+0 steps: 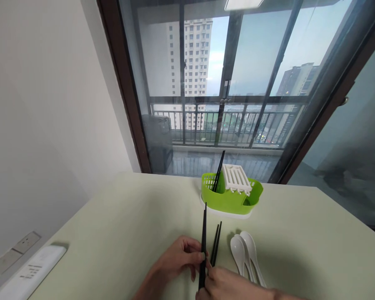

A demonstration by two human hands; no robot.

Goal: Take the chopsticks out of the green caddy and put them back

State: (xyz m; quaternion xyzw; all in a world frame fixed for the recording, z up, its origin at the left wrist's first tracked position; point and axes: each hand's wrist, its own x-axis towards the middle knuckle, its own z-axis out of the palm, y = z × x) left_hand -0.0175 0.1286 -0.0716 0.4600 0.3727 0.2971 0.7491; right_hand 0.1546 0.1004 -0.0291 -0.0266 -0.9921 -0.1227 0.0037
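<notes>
Black chopsticks point(203, 237) stand nearly upright between my hands over the table. My left hand point(187, 256) pinches them around the middle, thumb in front. Lower down, the fingers of my right hand point(223, 283) close around their thick end. Another pair of black chopsticks point(216, 246) lies on the table just beyond my right hand, which hides their near ends. White spoons point(238, 252) rest together to the right. Farther back sits a green utensil holder point(220, 202) with a white slotted rack point(236, 178); black chopsticks point(219, 171) lean in its left compartment.
The pale green table point(118, 233) reaches back to a glass door with a dark frame point(128, 91). A white power strip point(34, 271) lies at the left edge by the wall. A wall socket point(26, 243) is beside it.
</notes>
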